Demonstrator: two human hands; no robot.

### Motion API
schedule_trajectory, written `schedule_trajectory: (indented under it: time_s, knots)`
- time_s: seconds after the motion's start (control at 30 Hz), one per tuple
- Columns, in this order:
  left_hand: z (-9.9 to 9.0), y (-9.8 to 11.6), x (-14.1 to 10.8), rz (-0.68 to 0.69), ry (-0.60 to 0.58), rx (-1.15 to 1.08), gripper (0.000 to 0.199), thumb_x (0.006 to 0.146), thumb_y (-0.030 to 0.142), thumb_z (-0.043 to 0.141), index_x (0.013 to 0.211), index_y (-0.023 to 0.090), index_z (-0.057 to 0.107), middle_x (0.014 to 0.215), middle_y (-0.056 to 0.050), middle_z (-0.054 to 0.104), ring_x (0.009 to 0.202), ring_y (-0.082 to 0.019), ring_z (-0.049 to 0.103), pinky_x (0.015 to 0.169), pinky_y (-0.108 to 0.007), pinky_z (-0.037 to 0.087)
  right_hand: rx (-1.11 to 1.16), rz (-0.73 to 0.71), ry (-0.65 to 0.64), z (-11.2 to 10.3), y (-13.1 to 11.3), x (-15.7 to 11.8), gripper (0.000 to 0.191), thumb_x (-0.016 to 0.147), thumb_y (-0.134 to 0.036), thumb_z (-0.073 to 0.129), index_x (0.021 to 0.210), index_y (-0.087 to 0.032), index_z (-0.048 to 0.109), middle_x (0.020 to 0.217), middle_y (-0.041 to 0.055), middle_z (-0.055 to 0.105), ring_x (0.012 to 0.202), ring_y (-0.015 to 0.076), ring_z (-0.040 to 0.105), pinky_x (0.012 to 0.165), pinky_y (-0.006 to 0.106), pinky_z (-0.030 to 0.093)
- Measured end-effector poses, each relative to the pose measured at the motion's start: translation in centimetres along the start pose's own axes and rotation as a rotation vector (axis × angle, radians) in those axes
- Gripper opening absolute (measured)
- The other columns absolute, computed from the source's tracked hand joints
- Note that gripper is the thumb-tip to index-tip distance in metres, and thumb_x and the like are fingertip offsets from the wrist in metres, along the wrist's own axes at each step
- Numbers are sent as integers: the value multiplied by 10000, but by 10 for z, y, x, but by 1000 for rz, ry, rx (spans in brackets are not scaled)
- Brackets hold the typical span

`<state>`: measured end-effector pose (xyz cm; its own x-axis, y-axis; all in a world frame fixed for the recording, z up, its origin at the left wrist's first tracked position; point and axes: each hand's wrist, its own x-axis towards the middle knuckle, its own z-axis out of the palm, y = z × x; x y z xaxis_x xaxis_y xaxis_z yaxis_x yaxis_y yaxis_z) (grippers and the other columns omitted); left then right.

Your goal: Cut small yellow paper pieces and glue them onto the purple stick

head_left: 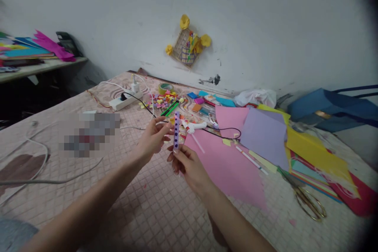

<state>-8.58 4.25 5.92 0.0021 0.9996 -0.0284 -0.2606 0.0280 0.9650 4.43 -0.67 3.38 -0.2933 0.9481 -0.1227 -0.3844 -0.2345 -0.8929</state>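
Upright between my hands stands a narrow light-purple paper strip (176,126) with a row of dark purple marks down it. My right hand (189,163) pinches its lower end between thumb and fingers. My left hand (154,136) is just left of the strip, fingers bent a little and apart; its thumb tip points at the strip, and whether it touches is unclear. Behind them lies a white glue gun (196,126) with a black cord. A pale stick (197,143) rests on the large pink sheet (230,169) right of my right hand.
Foam cutouts (159,101), a green cutter (170,108) and a tape roll (165,88) lie farther back. A power strip (125,100) with cords is at left. To the right are a purple sheet (264,134), yellow paper (315,149) and scissors (308,201).
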Motion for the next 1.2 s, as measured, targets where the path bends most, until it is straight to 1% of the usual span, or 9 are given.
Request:
schedule_trajectory:
  time_s: [0.07,0.13,0.27,0.37,0.5,0.73,0.83,0.97,1.2]
  knots:
    - [-7,-5,-2,65,45,93,402,735,353,637,1063,196,464,811,-15,617,663,-118,595,519,-206,439,7,-2,14,-4,-4,0,218,763,-337,619,866,-144,614,649,-14,606,418,35,451,394,166,339]
    - [-13,-11,-4,111,79,164,288,731,333,636,936,181,501,691,16,588,555,-89,555,469,-185,406,29,19,9,-9,-8,1,201,763,-322,622,857,-144,624,638,-17,600,420,33,450,396,162,335]
    - [-21,-21,-3,110,-8,333,210,752,362,591,739,159,540,587,14,562,431,-65,457,392,-181,330,85,55,-27,-16,-14,3,182,765,-305,622,846,-143,643,606,-18,593,406,29,449,382,152,303]
    - [-22,-24,0,156,-44,432,203,750,359,590,742,158,563,592,11,562,450,-73,462,403,-187,338,104,55,-75,-19,-17,4,184,777,-306,609,854,-145,652,598,-11,599,387,27,443,370,150,277]
    - [-18,-25,5,232,-38,537,211,761,345,585,865,162,570,675,0,576,512,-86,491,449,-199,381,117,68,-143,-21,-19,3,186,792,-291,591,887,-144,654,603,-10,594,382,25,431,376,154,277]
    - [-7,-29,12,584,139,828,271,676,210,675,914,191,545,889,-14,535,670,-107,498,594,-249,429,195,107,-228,-15,-20,1,187,808,-284,569,897,-137,643,589,-25,564,362,17,410,372,163,263]
    - [-4,-30,15,653,204,868,260,690,177,651,916,190,522,925,-22,520,704,-117,510,601,-256,435,213,115,-255,-14,-21,0,194,813,-292,563,902,-137,637,584,-31,553,349,14,392,369,168,258]
    - [-2,-30,17,704,226,875,119,742,162,589,842,184,529,886,-23,521,740,-130,517,609,-254,438,236,122,-281,-13,-20,-1,189,820,-287,554,908,-140,632,583,-33,553,342,15,385,368,172,256]
    - [-2,-29,15,730,178,824,37,783,149,549,765,181,543,799,-7,531,692,-114,500,615,-246,426,259,120,-282,-14,-18,0,176,818,-271,558,908,-137,627,585,-33,548,345,14,383,368,169,243]
